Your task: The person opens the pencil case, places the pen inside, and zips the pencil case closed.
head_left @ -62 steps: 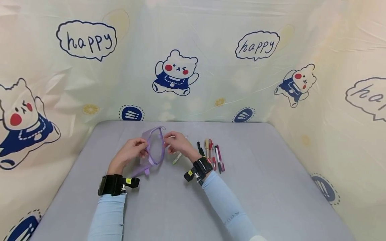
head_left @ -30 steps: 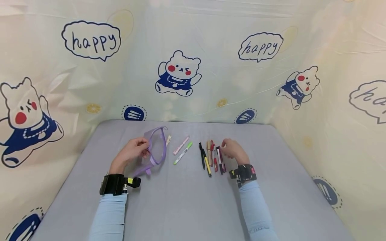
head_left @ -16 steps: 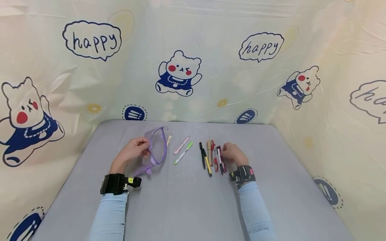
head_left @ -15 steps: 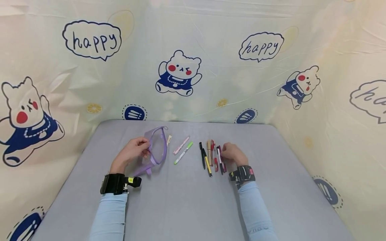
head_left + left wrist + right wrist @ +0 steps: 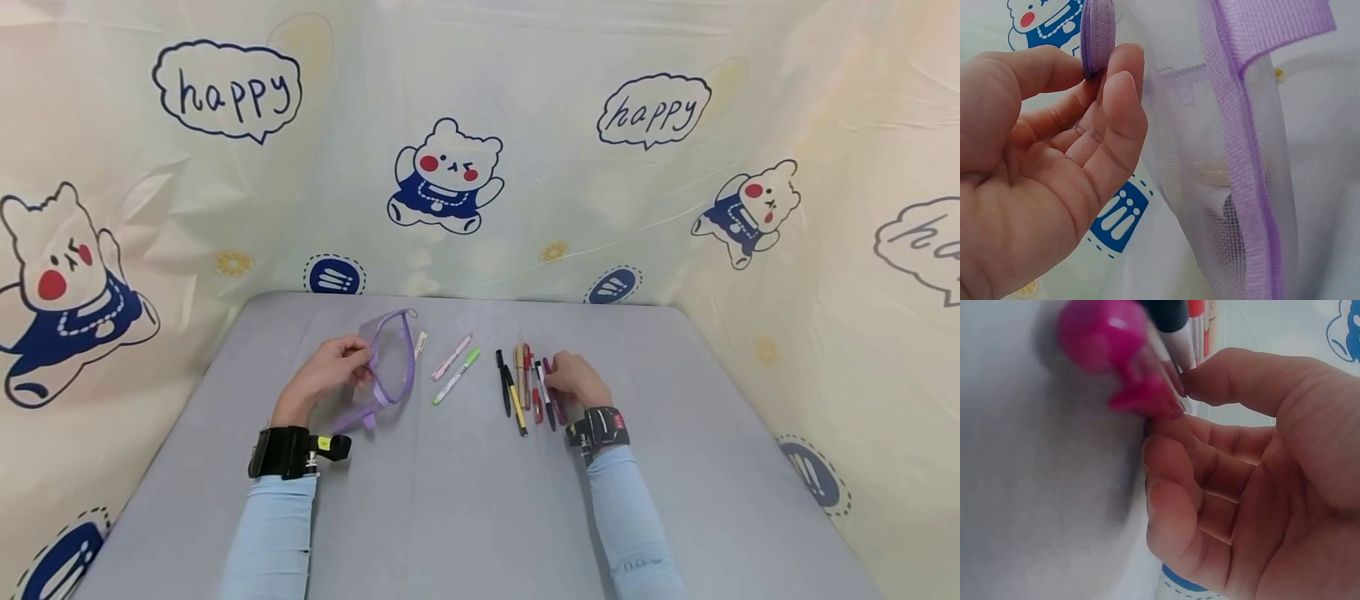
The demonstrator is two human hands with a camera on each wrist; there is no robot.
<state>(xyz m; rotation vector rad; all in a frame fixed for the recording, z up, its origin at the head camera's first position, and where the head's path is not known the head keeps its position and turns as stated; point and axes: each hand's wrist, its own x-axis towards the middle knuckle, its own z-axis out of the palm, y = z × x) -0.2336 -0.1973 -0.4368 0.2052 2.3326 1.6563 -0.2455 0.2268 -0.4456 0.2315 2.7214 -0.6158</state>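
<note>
Table (image 5: pixel 450 517): grey top, rounded far corners
Left: purple mesh pouch (image 5: pixel 411 368), cream pen (image 5: pixel 421 344) just beside
Middle: pink pen (image 5: pixel 452 358), green-ended white marker (image 5: pixel 457 377)
Right: black pen (image 5: pixel 503 385), yellow-and-black pen (image 5: pixel 516 402), tan marker (image 5: pixel 520 373), red pens (image 5: pixel 537 403), white-and-black pen (image 5: pixel 546 397)

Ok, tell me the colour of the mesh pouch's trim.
The trim is purple, seen best in the left wrist view.

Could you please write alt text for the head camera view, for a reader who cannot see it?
A person's left hand holds the edge of a purple mesh pouch, while the right hand pinches a purplish pen at the right end of a row of pens on a grey table. Between pouch and row lie a pink pen and a green-and-white pen.
</note>
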